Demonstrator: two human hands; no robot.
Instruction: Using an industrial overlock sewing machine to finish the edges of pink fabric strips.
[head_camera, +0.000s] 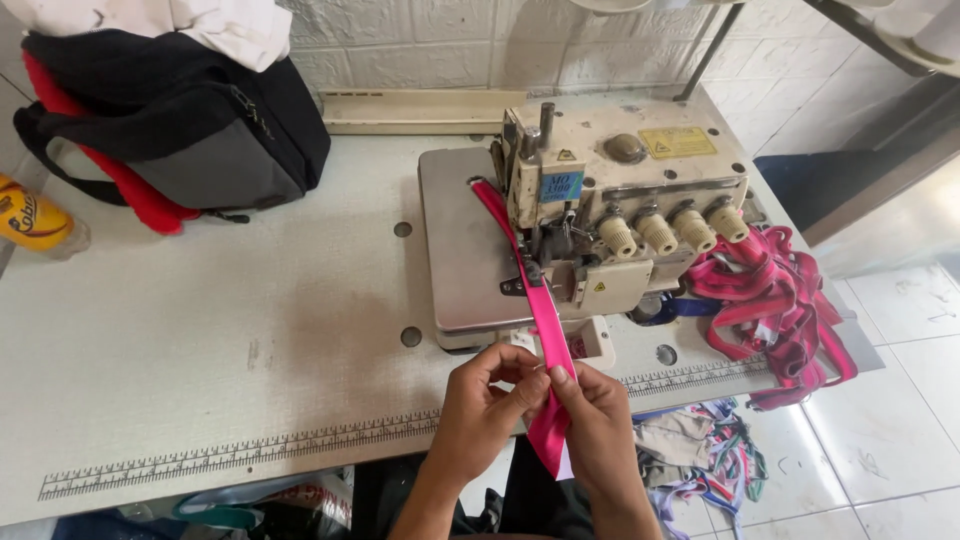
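Pink strip (545, 320) runs from under the sewing machine (600, 215) foot toward the table's near edge, where left hand (490, 395) and right hand (590, 410) pinch it between fingertips, best kept flat, taut and aligned with the foot.

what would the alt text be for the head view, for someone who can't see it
Two bare hands, the left hand and right hand, pinch a bright pink fabric strip that runs under the presser foot of a cream overlock sewing machine on a grey work table. A heap of pink strips lies right of the machine, and a black backpack sits at the back left.
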